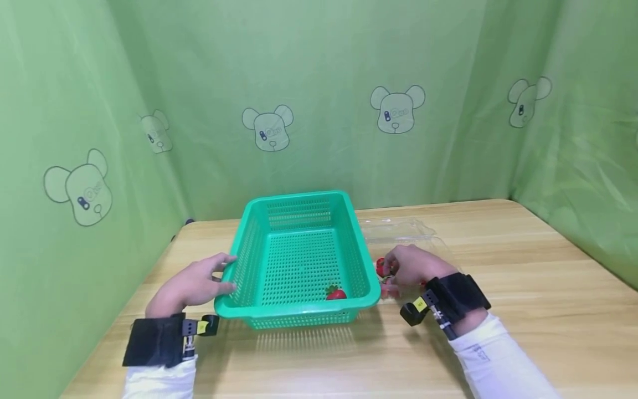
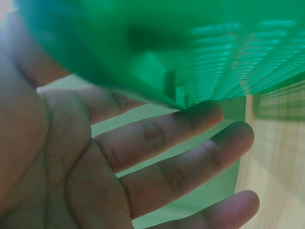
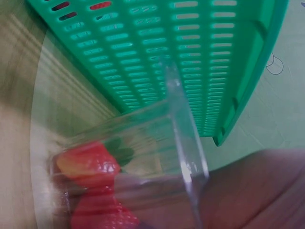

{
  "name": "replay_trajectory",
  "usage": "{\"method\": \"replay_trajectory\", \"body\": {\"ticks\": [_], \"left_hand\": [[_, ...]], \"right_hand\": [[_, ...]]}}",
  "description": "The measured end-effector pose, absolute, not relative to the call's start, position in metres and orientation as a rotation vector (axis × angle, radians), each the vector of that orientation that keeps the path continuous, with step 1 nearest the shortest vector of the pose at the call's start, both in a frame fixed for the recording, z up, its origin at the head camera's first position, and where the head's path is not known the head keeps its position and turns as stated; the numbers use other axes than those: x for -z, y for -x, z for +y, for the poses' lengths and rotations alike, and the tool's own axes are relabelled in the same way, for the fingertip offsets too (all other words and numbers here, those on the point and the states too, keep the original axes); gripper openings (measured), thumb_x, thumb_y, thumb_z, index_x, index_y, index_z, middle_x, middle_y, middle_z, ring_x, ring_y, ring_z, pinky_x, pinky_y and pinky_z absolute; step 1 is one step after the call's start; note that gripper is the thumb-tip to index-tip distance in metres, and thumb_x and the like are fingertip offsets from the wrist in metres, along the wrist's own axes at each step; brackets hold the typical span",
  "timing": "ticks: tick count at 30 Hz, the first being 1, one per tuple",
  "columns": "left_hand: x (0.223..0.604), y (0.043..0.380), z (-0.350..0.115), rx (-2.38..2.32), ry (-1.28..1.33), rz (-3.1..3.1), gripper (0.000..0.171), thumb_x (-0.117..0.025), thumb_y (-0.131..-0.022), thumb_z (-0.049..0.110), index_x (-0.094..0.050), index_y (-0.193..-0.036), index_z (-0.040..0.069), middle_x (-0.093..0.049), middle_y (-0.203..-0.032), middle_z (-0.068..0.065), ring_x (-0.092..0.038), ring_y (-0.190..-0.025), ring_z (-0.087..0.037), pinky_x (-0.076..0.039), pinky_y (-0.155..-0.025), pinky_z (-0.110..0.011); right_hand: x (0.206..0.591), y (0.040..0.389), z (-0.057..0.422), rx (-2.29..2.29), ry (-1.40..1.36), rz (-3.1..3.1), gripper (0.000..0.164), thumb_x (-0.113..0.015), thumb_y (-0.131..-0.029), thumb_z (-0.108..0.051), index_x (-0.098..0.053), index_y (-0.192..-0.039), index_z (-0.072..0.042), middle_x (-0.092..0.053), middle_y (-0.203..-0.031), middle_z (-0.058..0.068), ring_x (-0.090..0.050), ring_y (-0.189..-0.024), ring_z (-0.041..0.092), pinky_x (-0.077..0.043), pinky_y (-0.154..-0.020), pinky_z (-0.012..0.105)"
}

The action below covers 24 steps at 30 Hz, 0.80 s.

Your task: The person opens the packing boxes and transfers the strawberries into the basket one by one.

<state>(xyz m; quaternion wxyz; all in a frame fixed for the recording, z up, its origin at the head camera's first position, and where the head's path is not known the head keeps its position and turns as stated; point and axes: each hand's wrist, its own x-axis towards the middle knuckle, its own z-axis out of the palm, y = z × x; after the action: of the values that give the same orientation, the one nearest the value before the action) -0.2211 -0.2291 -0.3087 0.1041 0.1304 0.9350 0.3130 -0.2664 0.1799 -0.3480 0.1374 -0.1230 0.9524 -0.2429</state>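
Observation:
A green mesh basket (image 1: 301, 260) stands on the table with one strawberry (image 1: 336, 293) at its near right. My left hand (image 1: 194, 282) holds the basket's left rim, thumb and forefinger over the edge. In the left wrist view, the other fingers (image 2: 186, 174) stretch out beneath the rim. My right hand (image 1: 411, 264) reaches into a clear plastic box (image 1: 394, 228) beside the basket's right wall. Its fingertips are at a strawberry (image 1: 380, 267). The right wrist view shows strawberries (image 3: 88, 164) through the box wall; blur and plastic obscure whether the fingers pinch one.
The wooden table (image 1: 518, 260) extends right and in front of the basket. A green curtain (image 1: 329, 160) printed with bear heads encloses the back and sides. The box's wall lies close against the basket in the right wrist view.

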Motion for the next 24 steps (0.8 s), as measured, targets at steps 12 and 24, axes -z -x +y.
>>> {"method": "replay_trajectory", "body": {"ticks": [12,24], "left_hand": [[0.3070,0.2210,-0.2287,-0.936,-0.388,2.746,0.062,-0.064,-0.088,0.014,-0.036,-0.141,-0.001,-0.046,-0.136,-0.033,-0.054,-0.114,-0.041,-0.045,-0.094,-0.056],[0.3077,0.2208,-0.2294,-0.911,-0.407,2.758,0.061,-0.065,-0.089,0.016,-0.037,-0.141,0.000,-0.046,-0.136,-0.032,-0.049,-0.119,-0.044,-0.044,-0.094,-0.057]], "right_hand": [[0.3492,0.2617,0.1771,0.713,0.301,2.771,0.027,-0.070,-0.059,0.006,-0.055,-0.078,-0.007,-0.059,-0.080,0.009,-0.054,-0.067,0.022,-0.043,-0.056,0.030],[0.3524,0.2665,0.1799,0.735,0.307,2.775,0.017,-0.064,-0.067,0.008,-0.054,-0.071,-0.006,-0.053,-0.068,0.006,-0.050,-0.060,0.020,-0.037,-0.050,0.027]]}}
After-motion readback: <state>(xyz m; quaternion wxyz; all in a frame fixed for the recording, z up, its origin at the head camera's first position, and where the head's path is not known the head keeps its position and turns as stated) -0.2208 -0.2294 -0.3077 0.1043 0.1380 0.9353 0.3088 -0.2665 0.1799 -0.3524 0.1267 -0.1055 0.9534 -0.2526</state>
